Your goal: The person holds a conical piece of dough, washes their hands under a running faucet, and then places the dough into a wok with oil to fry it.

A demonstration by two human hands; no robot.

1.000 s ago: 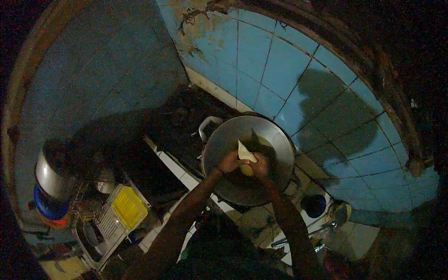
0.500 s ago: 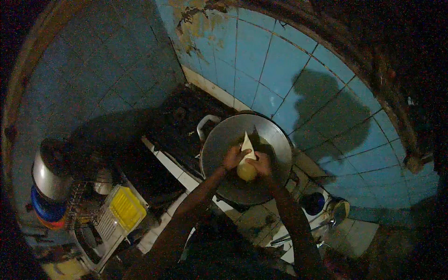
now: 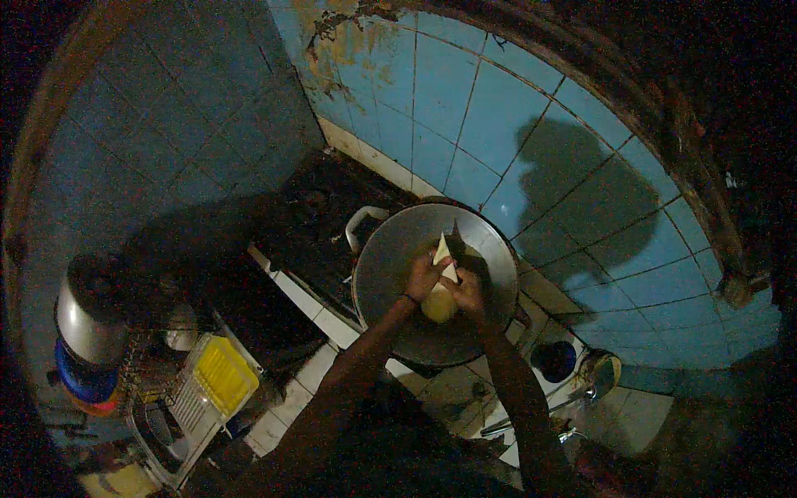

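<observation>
A large round metal wok (image 3: 491,242) stands before me with dark liquid in its bottom. Over its middle I hold a pale bag (image 3: 440,307), with a white pointed end on the far side and a rounded yellowish bulge on the near side. My left hand (image 3: 424,277) is closed round its upper left part. Against the right side, the fingers of my right hand (image 3: 466,292) are bent and closed on the same bag. Dim light hides the fingertips and whatever lies under the bag.
The wok's loop handle (image 3: 362,226) sticks out left, beside a dark stove top (image 3: 320,199). A dish rack (image 3: 189,402) with a yellow tray (image 3: 224,375) stands to the left, near a metal pot (image 3: 83,324). Right of the wok are a dark blue bowl (image 3: 558,362) and metal utensils.
My left hand has shifted slightly up and right along the bag, covering more of it. The bag stays over the wok in both hands. The view has moved a little.
</observation>
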